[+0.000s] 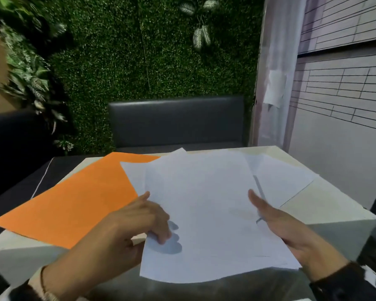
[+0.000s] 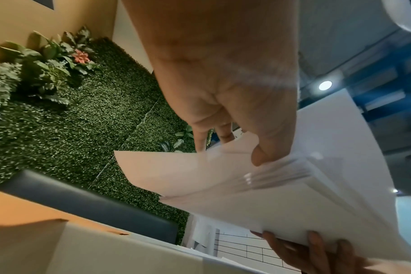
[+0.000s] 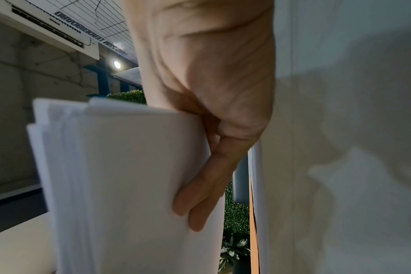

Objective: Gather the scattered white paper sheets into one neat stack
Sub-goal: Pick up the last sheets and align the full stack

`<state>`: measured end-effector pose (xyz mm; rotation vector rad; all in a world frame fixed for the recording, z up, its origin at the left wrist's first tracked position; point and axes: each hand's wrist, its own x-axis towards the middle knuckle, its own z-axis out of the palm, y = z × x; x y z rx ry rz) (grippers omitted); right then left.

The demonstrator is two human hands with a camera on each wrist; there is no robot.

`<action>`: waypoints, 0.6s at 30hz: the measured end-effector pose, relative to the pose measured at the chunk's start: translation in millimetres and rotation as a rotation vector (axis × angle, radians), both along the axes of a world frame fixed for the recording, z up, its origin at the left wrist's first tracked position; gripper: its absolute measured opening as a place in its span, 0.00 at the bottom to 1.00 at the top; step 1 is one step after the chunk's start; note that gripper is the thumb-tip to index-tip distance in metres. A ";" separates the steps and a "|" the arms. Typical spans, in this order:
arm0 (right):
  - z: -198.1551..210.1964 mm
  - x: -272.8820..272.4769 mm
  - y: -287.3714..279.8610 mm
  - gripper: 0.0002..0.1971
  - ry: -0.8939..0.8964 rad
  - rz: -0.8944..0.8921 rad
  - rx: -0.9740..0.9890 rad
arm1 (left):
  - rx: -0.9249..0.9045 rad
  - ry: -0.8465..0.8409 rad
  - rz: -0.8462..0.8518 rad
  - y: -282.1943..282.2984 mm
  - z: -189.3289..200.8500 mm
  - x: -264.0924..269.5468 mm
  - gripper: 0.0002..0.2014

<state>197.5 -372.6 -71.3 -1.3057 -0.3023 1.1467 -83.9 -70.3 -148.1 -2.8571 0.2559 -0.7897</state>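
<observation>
I hold a loose bundle of white paper sheets (image 1: 206,213) just above the white table (image 1: 326,205), its near edge sagging past the table's front. My left hand (image 1: 156,218) pinches the bundle's left edge, fingers curled on top. My right hand (image 1: 263,209) grips the right edge, thumb on top and the fingers hidden beneath. In the left wrist view my left thumb (image 2: 261,155) presses the fanned, uneven sheets (image 2: 246,194). In the right wrist view my right fingers (image 3: 200,196) lie under the bundle (image 3: 129,185). More white sheets (image 1: 280,181) lie on the table behind the bundle.
An orange sheet (image 1: 74,198) lies on the table's left part, partly under a white sheet (image 1: 132,174). A dark padded bench (image 1: 176,122) stands behind the table before a green plant wall. A pale wall (image 1: 334,137) runs close along the right.
</observation>
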 end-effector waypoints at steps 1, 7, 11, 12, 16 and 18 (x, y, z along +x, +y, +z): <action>-3.4 0.6 0.7 0.27 0.035 0.035 0.047 | -0.244 0.189 0.014 -48.7 38.2 -4.9 0.15; -17.1 9.9 1.0 0.37 -0.018 0.100 0.101 | -0.823 0.107 0.107 -80.2 76.3 2.8 0.29; -23.8 8.8 -2.7 0.30 -0.095 0.062 0.138 | -1.519 -0.377 0.233 -84.7 62.6 11.8 0.27; -23.4 5.7 -4.8 0.29 -0.118 0.055 0.137 | -1.758 -0.458 0.257 -86.6 61.9 14.6 0.19; -20.6 -9.9 -9.5 0.25 -0.224 0.060 0.079 | -2.009 -0.232 0.241 -95.9 61.1 22.6 0.30; -17.8 -17.9 -7.9 0.28 -0.353 0.070 -0.018 | -1.910 -0.278 0.291 -103.1 63.3 25.7 0.25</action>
